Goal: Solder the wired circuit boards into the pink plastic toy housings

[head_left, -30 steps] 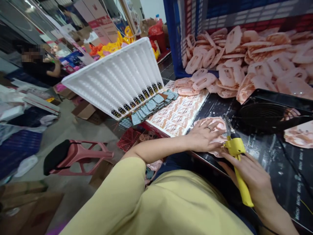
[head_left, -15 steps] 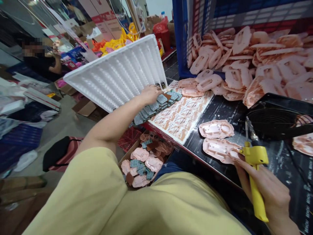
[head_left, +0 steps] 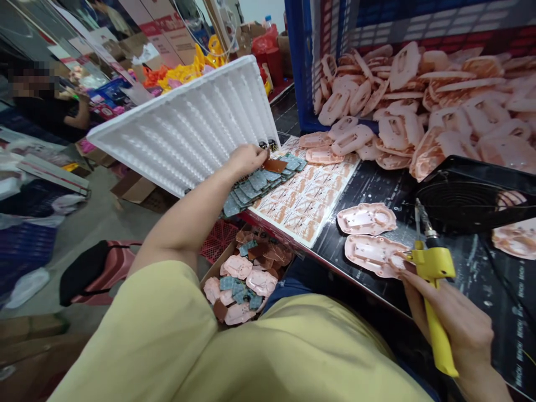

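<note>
My left hand (head_left: 248, 159) reaches to the far edge of the bench, fingers curled and pinched together. They are beside a brown board (head_left: 275, 165) that lies over a row of overlapping grey-green circuit boards (head_left: 251, 187); what is between the fingertips is hidden. My right hand (head_left: 454, 318) grips a yellow soldering gun (head_left: 432, 262) with its metal tip pointing up and away. Its fingertips touch the near end of a pink plastic shell (head_left: 368, 254). A second pink shell (head_left: 367, 218) lies just beyond, inner side up.
A ribbed white foam tray (head_left: 188, 123) leans upright behind my left hand. Pink shells (head_left: 452, 120) pile up in and before a blue crate (head_left: 298, 67). A black fan (head_left: 481, 195) stands at right. A box (head_left: 209, 273) below holds shells and boards. A person (head_left: 46, 106) sits far left.
The view has shifted slightly. My left hand's fingers have drawn together, and more of the brown board shows beside them. My right hand keeps the soldering gun in nearly the same place.
</note>
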Available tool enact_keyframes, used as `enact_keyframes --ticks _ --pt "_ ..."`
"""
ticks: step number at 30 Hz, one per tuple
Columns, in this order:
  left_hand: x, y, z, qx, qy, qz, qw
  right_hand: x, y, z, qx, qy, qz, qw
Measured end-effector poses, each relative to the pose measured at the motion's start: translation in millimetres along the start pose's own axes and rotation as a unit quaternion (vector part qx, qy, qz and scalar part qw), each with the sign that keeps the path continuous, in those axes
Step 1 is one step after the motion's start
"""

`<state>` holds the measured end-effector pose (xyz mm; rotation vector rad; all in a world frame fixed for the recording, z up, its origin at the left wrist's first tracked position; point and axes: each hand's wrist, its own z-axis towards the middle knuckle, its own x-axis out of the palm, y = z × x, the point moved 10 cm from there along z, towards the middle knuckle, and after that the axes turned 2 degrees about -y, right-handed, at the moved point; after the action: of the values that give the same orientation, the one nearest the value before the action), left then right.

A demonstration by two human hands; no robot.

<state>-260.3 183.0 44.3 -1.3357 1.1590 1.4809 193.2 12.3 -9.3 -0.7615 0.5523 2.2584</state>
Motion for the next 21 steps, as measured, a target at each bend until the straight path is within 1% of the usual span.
enact_keyframes --ticks 2,4,5,7,10,13,15,17,19,21 --pt "-17.9 14 4 -0.022 -0.097 -0.024 0.995 -3 12 5 -0.051 -0.006 -0.028 0.998" --pt "-34.5 26 6 -0.02 -0.203 -0.076 0.976 -3 13 7 -0.055 -0.004 -0.026 0.998" --pt "-40.5 30 7 -0.006 -0.248 -0.111 0.962 -3 13 8 -0.054 0.0 -0.023 0.998" --pt "-48.1 37 10 0.033 -0.319 -0.19 0.928 -3 13 9 -0.051 0.002 -0.022 0.998" --pt "-51.2 48 14 0.071 -0.39 -0.298 0.868 -6 15 11 -0.056 -0.007 -0.021 0.998" --pt "-47.5 55 17 0.072 -0.432 -0.375 0.817 -7 18 14 -0.062 -0.009 -0.016 0.998" --pt "-43.7 55 17 0.076 -0.446 -0.404 0.795 -9 18 15 -0.063 -0.012 -0.01 0.998" --pt "-38.5 52 18 0.085 -0.441 -0.43 0.783 -10 18 15 -0.063 -0.015 -0.005 0.998" --pt "-32.2 51 20 0.094 -0.424 -0.472 0.767 -10 18 15 -0.06 -0.013 -0.007 0.998" --pt "-24.8 58 24 0.083 -0.408 -0.532 0.737 -9 17 13 -0.058 -0.013 -0.01 0.998"
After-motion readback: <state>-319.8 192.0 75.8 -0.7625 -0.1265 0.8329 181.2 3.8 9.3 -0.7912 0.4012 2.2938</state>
